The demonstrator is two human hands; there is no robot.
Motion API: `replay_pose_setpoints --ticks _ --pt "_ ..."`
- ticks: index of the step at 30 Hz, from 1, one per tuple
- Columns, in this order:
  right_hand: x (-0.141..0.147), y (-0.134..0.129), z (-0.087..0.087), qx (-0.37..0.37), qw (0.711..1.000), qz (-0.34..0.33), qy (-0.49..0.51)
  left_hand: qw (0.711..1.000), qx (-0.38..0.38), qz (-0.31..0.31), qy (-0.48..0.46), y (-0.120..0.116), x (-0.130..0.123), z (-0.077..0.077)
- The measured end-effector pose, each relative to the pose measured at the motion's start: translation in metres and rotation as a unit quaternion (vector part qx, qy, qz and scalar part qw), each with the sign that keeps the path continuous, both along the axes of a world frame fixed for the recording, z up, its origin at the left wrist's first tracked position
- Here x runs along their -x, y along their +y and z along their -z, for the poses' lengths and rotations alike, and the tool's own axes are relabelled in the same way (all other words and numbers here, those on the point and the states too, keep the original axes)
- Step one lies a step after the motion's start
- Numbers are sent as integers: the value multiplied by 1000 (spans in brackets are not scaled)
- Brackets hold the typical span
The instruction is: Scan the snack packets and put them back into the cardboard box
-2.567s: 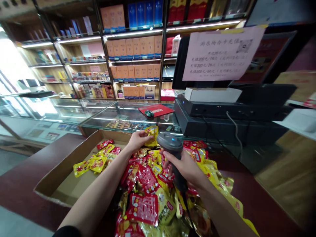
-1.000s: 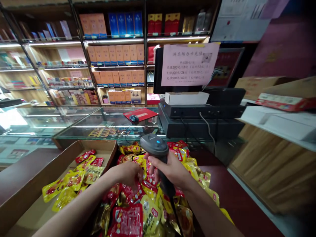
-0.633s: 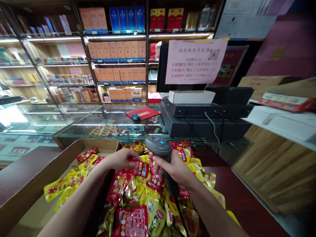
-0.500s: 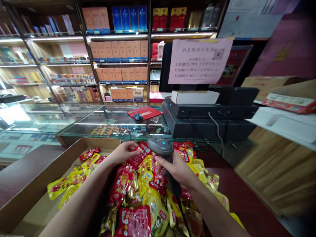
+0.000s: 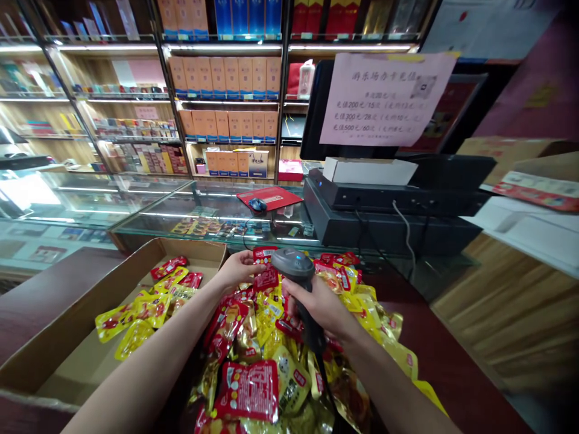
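Presently, wall shelving (image 5: pixel 221 90) of boxed goods stands beyond a glass display counter (image 5: pixel 203 211); a pink notice (image 5: pixel 384 99) reads 游乐场办卡充值, listing 200, 300 and 500 tiers; nearer, a cardboard box (image 5: pixel 90 319) holds yellow packets; beside it lies a heap of foil snack packets (image 5: pixel 266 355); right hand (image 5: pixel 319 304) has its fingers wrapped round a corded barcode scanner (image 5: pixel 292 263); left hand (image 5: pixel 239 269) lies extended on a red packet (image 5: pixel 266 271), just beside the scanner head; grip there cannot be told; packet brand too small to read.
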State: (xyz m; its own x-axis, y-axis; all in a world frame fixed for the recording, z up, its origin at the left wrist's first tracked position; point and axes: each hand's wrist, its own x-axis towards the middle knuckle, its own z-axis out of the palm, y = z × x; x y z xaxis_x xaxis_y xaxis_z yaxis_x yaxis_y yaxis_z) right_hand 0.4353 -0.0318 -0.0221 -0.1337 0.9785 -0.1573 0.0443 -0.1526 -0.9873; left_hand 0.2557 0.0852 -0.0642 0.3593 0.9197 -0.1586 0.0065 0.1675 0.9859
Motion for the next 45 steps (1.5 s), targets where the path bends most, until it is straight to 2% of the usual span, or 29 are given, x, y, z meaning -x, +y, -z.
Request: replay_pose_setpoints --ticks 13,33,39,45 --pt "1 -1 2 -17 999 0 -40 1000 1 11 0 -5 -2 -4" --pt "2 -2 0 -17 1000 -3 -5 1000 8 8 5 -8 -3 -9" --pt "1 -1 3 -8 1000 0 1 999 3 33 -3 -5 -2 -6" --pt "3 -3 -5 12 1000 7 -7 1000 8 24 -10 -3 -2 -1"
